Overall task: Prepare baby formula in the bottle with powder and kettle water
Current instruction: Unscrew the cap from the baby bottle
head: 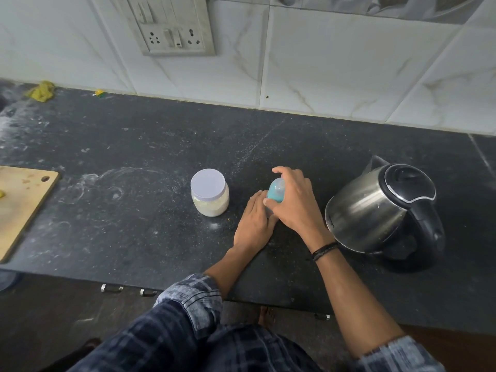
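KITCHEN COUNTER: A person works a baby bottle (276, 195) with both hands on a dark stone counter (161, 146). The right hand (294, 204) arches over the bottle's blue cap (279, 185), with fingers curled round it and thumb set on the near side. The left hand (255, 222) lies low beside it, fingers together against the bottle's lower body. Its thumb is hidden under the right hand, so whether it clasps the bottle cannot be told.

The bottle stands upright between the two hands. A lidded jar (210, 193) of pale powder sits just to the left of the left hand, apart from it. A steel kettle (375, 208), lid down, stands just to the right of the right wrist. A wooden cutting board (24, 200) lies well off to the left.

The work looks to be at its opening stage, with the cap apparently being dealt with and neither powder nor water yet in reach of the bottle.

The risks lie close by. A hard twist on the cap with too light a hold below could tip the narrow bottle or skid it across the dusty stone. The right forearm passes near the kettle, and a swung elbow could knock it. If the water is hot, a hurried pour into so small a mouth could splash the steadying hand.
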`<state>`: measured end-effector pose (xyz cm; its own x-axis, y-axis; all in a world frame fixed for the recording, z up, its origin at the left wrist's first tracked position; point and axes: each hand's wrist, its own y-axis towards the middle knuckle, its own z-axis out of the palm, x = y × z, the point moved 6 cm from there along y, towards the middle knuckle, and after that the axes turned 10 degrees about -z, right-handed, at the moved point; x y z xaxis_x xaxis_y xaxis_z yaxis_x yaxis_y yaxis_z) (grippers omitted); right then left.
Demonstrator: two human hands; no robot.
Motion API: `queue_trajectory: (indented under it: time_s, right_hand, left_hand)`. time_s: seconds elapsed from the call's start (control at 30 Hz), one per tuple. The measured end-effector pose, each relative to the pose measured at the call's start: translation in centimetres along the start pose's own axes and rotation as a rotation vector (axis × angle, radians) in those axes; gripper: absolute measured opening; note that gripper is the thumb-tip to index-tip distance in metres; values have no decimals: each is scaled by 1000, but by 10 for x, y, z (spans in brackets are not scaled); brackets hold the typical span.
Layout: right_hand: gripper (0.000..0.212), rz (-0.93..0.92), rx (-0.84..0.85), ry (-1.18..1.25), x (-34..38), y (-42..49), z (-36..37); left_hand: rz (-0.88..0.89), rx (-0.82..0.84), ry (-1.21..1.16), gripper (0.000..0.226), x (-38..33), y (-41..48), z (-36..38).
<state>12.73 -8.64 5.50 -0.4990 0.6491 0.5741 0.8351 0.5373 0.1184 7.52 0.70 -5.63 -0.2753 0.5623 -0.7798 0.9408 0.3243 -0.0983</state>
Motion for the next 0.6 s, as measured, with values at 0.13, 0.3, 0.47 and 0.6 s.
queue_trajectory:
  time_s: [0.13,0.3,0.47,0.6]
  right_hand:
    - [71,-20,20,32,2,0,1]
    - [64,6,-20,-25,3,1,-2]
    - [74,-25,12,34,3,1,0]
    - [71,11,-7,-50,2,1,-1]
  left_hand:
    - [-7,2,-2,62,3,1,1]
    - [-5,0,15,65,2,0,1]
    - [-5,-4,6,62,2,1,0]
    - [9,-10,7,62,-1,-1,-2]
